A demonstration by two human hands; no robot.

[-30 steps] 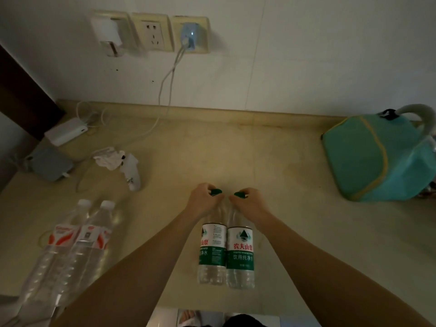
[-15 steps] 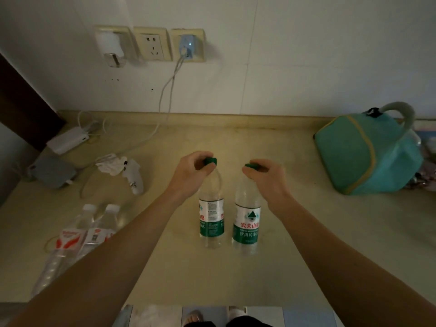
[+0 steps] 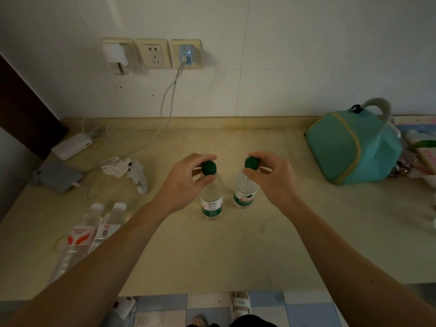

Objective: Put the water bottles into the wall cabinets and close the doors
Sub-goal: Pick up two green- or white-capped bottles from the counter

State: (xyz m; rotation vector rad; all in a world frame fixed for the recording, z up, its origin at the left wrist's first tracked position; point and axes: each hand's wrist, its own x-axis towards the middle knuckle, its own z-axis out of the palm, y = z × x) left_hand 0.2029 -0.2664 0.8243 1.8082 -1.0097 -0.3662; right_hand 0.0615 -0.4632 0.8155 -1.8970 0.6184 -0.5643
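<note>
Since a second ago both green-capped bottles have moved apart and risen toward twelve o'clock, the left hand (image 3: 184, 182) pinching the left bottle (image 3: 211, 197) by its cap, the right hand (image 3: 271, 182) pinching the right bottle (image 3: 245, 192), likely headed for cabinets above.

Between your two green-capped bottles (image 3: 211, 199) and the back wall (image 3: 283, 67) the countertop (image 3: 212, 251) lies bare, so you can reach straight ahead. To your left, two lying bottles (image 3: 94, 232), a crumpled tissue (image 3: 115, 167) and the charger cable (image 3: 151, 140) crowd the surface (the power bank (image 3: 72, 146) sits behind them). To your right, the teal bag (image 3: 351, 147) blocks the way.
</note>
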